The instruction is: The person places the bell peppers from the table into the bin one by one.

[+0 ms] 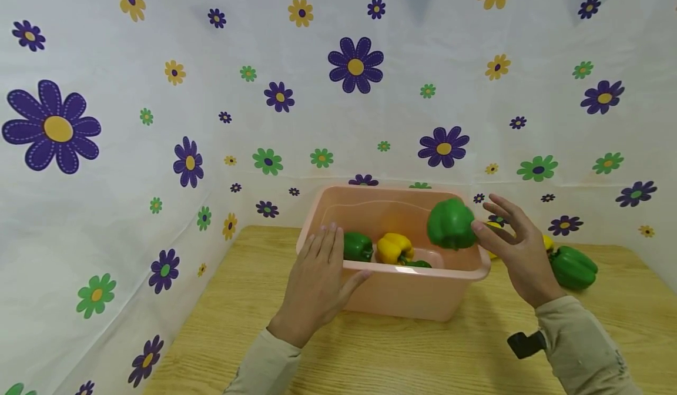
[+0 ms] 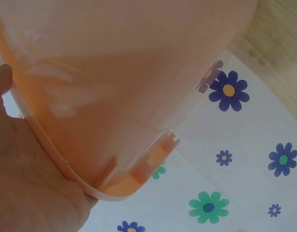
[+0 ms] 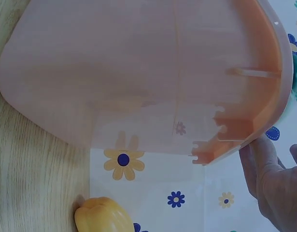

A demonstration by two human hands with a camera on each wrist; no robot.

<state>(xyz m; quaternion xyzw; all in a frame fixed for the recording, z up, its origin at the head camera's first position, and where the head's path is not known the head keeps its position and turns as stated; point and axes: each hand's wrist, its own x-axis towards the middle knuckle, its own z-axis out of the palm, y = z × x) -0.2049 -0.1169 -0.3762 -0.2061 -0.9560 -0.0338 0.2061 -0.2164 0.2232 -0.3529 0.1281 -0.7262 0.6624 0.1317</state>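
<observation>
My left hand rests over the front left rim of a pink plastic bin, its fingers straight and pointing inward, the thumb along the outside. In the left wrist view the palm lies against the rim. A green bell pepper, slightly blurred, is above the right part of the bin. My right hand is just to its right, fingers spread and the thumb tip right at the pepper's side. Inside the bin are a green bell pepper, a yellow bell pepper and another green one, mostly hidden by the front wall.
Right of the bin, a green bell pepper lies on the wooden table. Yellow peppers there are partly hidden behind my right hand; one yellow bell pepper shows in the right wrist view. A flower-patterned cloth stands behind the table.
</observation>
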